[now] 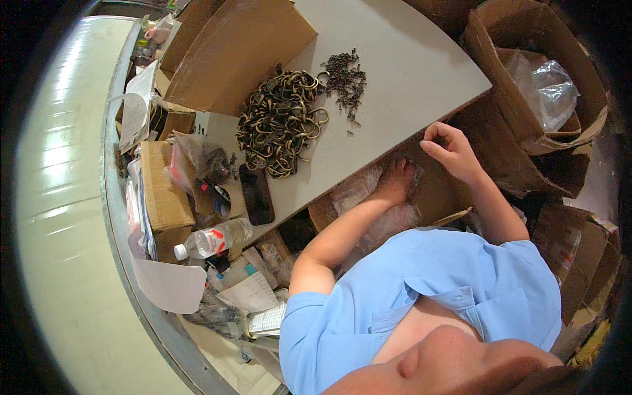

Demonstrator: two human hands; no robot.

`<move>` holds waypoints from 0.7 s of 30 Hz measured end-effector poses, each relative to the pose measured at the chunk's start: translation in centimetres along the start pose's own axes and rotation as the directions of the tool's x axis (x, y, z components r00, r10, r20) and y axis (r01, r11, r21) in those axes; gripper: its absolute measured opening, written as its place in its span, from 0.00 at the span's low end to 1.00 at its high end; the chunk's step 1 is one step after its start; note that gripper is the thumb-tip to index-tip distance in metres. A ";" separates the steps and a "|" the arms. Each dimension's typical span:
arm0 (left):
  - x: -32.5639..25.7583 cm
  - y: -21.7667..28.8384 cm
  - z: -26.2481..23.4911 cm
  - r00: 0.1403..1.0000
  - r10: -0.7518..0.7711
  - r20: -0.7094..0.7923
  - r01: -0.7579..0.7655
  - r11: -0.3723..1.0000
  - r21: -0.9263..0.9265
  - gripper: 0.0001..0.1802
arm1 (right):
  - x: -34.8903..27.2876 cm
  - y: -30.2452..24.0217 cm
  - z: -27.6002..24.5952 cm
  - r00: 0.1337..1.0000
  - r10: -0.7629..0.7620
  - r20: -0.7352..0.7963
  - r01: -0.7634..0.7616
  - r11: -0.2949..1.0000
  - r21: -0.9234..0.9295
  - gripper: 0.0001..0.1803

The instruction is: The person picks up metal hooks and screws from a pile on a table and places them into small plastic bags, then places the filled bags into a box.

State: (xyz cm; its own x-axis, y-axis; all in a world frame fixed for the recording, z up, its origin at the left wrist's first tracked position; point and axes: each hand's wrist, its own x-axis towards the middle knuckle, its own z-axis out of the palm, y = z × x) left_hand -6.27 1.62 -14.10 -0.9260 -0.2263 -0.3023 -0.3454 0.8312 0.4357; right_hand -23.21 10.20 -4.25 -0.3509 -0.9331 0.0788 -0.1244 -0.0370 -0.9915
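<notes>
My left hand is low in an open cardboard box below the table's edge, among clear plastic bags. Its fingers are in shadow, so I cannot tell what they grip. My right hand is raised just off the table edge, thumb and fingers curled together; anything between them is too small or hidden to make out. On the white table lies a heap of brass-coloured metal rings with dark fittings. Beside it, small dark metal pieces like screws or rivets are scattered.
A black phone and a plastic bottle lie at the table's left end. Cardboard boxes and papers crowd the left. A large cardboard box with clear plastic stands at the right. An upright cardboard piece rises behind the rings.
</notes>
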 end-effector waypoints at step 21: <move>-1.4 -1.1 -4.3 0.982 -0.135 0.132 0.183 0.861 -0.474 0.15 | -0.6 -0.6 0.6 0.997 0.064 0.032 -0.055 0.968 -0.247 0.08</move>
State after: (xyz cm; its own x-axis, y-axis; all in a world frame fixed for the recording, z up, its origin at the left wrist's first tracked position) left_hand -5.23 -1.11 -10.53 -0.8423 -0.2673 -0.4681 -0.5389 0.4341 0.7219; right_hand -22.36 10.58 -3.77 -0.3284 -0.9445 0.0115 -0.3303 0.1034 -0.9382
